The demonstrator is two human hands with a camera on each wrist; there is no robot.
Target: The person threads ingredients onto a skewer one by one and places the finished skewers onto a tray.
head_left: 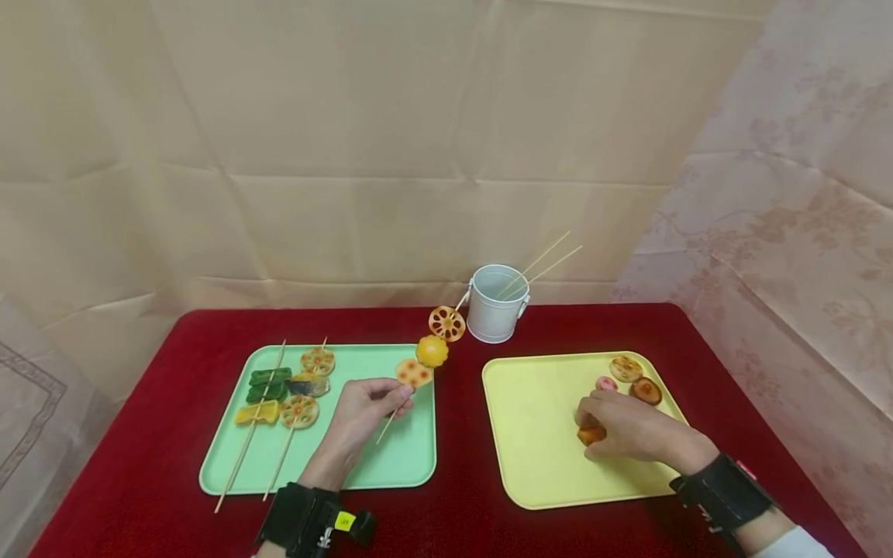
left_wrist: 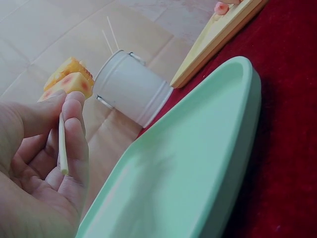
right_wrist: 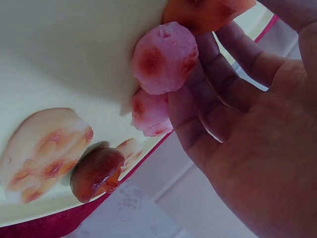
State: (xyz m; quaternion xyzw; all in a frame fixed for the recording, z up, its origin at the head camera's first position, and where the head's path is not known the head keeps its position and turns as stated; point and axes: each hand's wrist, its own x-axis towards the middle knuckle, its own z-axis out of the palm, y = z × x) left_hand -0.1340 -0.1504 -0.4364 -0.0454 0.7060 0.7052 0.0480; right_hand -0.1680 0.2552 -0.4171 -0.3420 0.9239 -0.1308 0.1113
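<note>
One thin, pale skewer point(head_left: 386, 431) pinched in my left hand point(head_left: 367, 405); my right hand point(head_left: 630, 426) grips an orange-brown chunk point(head_left: 591, 435) over the yellow rectangular tray point(head_left: 533, 434), probably light and firm; hold its sides.

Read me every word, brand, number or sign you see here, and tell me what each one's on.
Nothing reads clearly enough to quote.
Yellow label on the left wristband: dark marks, too small and blurred to read.
White marks beside it on that band: too small to tell whether they are letters.
White bucket, green tray, yellow tray: no lettering shows.
</note>
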